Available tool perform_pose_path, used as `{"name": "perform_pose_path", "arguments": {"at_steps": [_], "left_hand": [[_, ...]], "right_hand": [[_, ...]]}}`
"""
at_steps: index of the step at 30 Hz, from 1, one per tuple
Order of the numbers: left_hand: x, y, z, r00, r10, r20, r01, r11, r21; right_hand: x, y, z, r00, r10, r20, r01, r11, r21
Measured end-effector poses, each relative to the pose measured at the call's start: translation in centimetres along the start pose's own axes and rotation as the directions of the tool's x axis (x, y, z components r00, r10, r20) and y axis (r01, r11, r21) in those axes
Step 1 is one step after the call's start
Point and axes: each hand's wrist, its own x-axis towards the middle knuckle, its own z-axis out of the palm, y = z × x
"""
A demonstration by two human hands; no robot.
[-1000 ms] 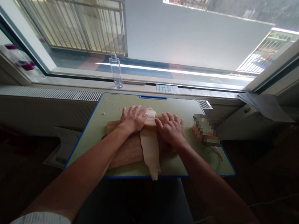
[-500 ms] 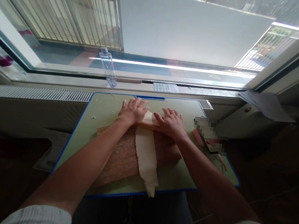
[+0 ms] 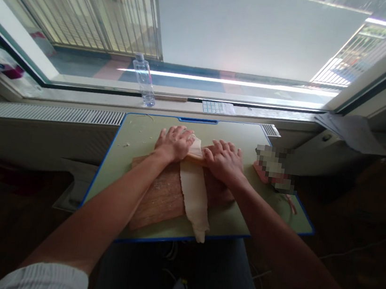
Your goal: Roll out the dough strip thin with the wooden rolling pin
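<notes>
1. The left hand point(image 3: 173, 144) and the right hand point(image 3: 224, 160) both lie flat, fingers spread, pressing down on a rolling pin point(image 3: 194, 158) that shows only as a short stretch between them.
2. The dough strip point(image 3: 193, 196) runs from under the pin toward the person, across the wooden board point(image 3: 161, 197) and just past the near edge of the green mat point(image 3: 136, 142).
3. By the look of it, the near stretch is already rolled long and thin; the thicker fold beyond the fingers seems still to be flattened.
4. Beyond the left hand, a clear plastic bottle point(image 3: 145, 81) stands on the sill; what it holds cannot be told.
5. A blurred object point(image 3: 275, 169) lies just right of the right hand.
</notes>
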Motion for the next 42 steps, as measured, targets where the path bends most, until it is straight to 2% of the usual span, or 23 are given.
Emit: {"name": "perform_pose_path", "arguments": {"at_steps": [3, 6, 10, 15, 21, 27, 31, 37, 42], "left_hand": [[-2.4, 0.0, 0.2, 1.000, -0.014, -0.009, 0.014, 1.000, 0.011], [-4.3, -0.1, 0.7, 0.997, -0.024, -0.067, 0.026, 0.999, 0.025], [-4.8, -0.1, 1.0, 0.995, -0.053, -0.084, 0.055, 0.998, 0.030], [-2.4, 0.0, 0.5, 0.996, -0.088, -0.024, 0.088, 0.996, 0.022], [0.9, 0.0, -0.1, 0.994, -0.106, 0.024, 0.107, 0.994, -0.019], [3.3, 0.0, -0.1, 0.981, -0.166, -0.096, 0.165, 0.986, -0.017], [4.7, -0.1, -0.3, 0.978, -0.186, -0.093, 0.186, 0.982, -0.017], [5.7, 0.0, -0.5, 0.975, -0.205, -0.087, 0.205, 0.979, -0.018], [4.1, 0.2, -0.6, 0.980, -0.183, -0.076, 0.182, 0.983, -0.026]], "right_hand": [[-2.3, -0.9, 0.2, 0.999, 0.009, -0.042, -0.009, 1.000, 0.006], [-4.1, -1.5, 0.5, 0.996, -0.004, -0.094, 0.005, 1.000, 0.013], [-4.6, -1.6, 0.6, 0.993, -0.003, -0.120, 0.004, 1.000, 0.012], [-1.8, -0.8, 0.2, 0.993, -0.006, -0.117, 0.012, 0.999, 0.049], [3.4, 0.4, 0.2, 0.999, 0.023, -0.025, -0.020, 0.995, 0.101], [6.8, 0.9, 0.5, 0.999, 0.045, -0.016, -0.042, 0.991, 0.131], [8.4, 1.0, 0.5, 0.996, 0.086, 0.007, -0.086, 0.987, 0.134], [9.4, 0.9, 0.2, 0.995, 0.101, -0.011, -0.099, 0.988, 0.123], [7.6, 0.8, 0.0, 0.997, 0.074, 0.002, -0.073, 0.990, 0.122]]}}
